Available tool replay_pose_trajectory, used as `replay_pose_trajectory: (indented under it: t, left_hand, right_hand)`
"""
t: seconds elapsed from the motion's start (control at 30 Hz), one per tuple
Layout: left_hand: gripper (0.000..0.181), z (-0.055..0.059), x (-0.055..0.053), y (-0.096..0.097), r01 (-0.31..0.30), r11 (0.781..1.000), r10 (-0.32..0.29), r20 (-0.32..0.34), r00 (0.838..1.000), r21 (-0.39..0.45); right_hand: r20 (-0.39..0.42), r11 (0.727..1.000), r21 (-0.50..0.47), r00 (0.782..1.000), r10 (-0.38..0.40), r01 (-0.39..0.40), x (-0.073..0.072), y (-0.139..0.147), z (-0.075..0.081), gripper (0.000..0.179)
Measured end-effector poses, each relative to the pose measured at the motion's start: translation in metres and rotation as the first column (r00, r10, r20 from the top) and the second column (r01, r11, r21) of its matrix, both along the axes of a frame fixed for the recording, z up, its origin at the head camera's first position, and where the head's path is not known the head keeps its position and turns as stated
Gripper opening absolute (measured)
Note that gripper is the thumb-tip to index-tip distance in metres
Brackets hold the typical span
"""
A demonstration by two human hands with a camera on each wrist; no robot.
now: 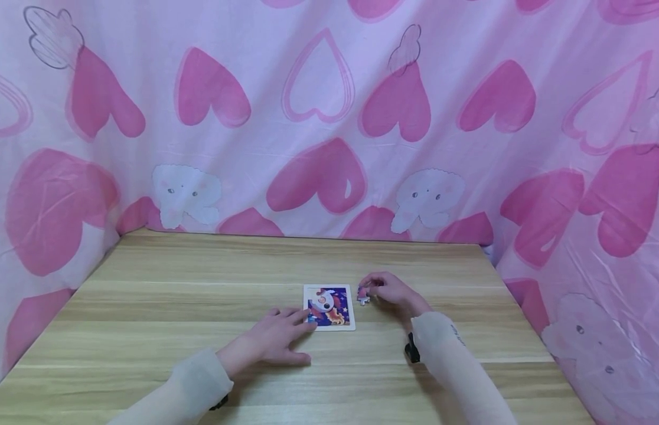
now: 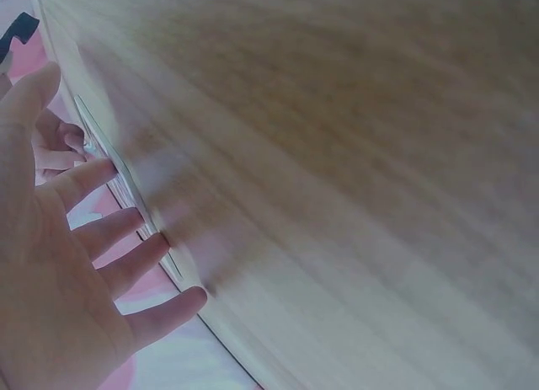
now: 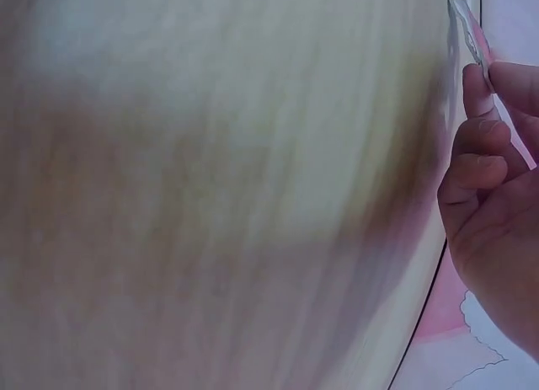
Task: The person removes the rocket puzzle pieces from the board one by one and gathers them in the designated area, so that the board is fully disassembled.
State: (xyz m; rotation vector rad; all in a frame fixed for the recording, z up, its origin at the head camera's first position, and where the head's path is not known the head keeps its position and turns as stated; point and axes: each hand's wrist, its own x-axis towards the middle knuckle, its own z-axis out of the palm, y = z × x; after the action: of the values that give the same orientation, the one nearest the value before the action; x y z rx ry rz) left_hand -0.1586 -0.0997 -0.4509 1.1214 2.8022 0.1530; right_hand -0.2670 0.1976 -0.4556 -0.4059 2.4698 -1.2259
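A small square jigsaw puzzle with a white border [image 1: 353, 313] lies on the table, its picture a white-faced cartoon figure on dark blue with stars. Flat and with fingers spread, my left hand [image 1: 279, 336] rests at the puzzle's left edge, fingertips over its border. Just right of the puzzle, my right hand [image 1: 391, 289] pinches a jigsaw piece [image 1: 363, 294] between thumb and index finger. That piece [image 3: 473, 38] appears edge-on in the right wrist view, the other fingers curled. In the left wrist view the left hand's fingers [image 2: 135, 255] are straight beside the thin puzzle edge.
The wood-grain table [image 1: 202, 271] reaches back to a pink curtain [image 1: 319, 118] with hearts and cartoon animals, which also hangs along both sides. A black strap [image 1: 411, 348] shows at the right wrist.
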Motion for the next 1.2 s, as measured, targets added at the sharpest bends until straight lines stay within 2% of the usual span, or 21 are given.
replay_pose_trajectory:
  t: [0.27, 0.53, 0.67, 0.9, 1.13, 1.2]
  left_hand:
    - [0.072, 0.001, 0.0, 0.0, -0.01, 1.0, 0.01, 0.018, 1.0, 0.005]
    - [0.072, 0.002, 0.001, 0.0, -0.015, 1.0, 0.015, 0.03, 0.999, 0.008]
    - [0.071, 0.002, 0.001, 0.0, -0.017, 1.0, 0.016, 0.039, 0.999, 0.008]
    - [0.071, 0.002, 0.001, 0.0, -0.006, 1.0, 0.005, 0.011, 1.0, 0.01]
    - [0.071, 0.001, 0.001, 0.0, -0.004, 1.0, 0.004, 0.006, 1.0, 0.008]
    - [0.071, 0.001, 0.001, 0.0, -0.003, 1.0, 0.003, 0.003, 1.0, 0.006]
  right_hand:
    - [0.007, 0.998, 0.033, 0.998, -0.062, 0.062, -0.002, -0.002, -0.001, 0.021]
    - [-0.016, 0.995, 0.058, 0.996, -0.083, 0.083, -0.003, -0.003, -0.003, 0.019]
    - [-0.026, 0.996, 0.056, 0.997, -0.072, 0.074, -0.003, -0.005, -0.004, 0.02]
    - [-0.119, 0.997, 0.075, 0.993, -0.002, 0.011, -0.005, -0.003, -0.006, 0.02]
    - [-0.146, 0.997, 0.048, 0.988, -0.048, 0.056, -0.002, -0.008, -0.006, 0.019]
    - [-0.151, 0.999, 0.035, 0.988, -0.033, 0.038, -0.001, -0.012, -0.006, 0.018]
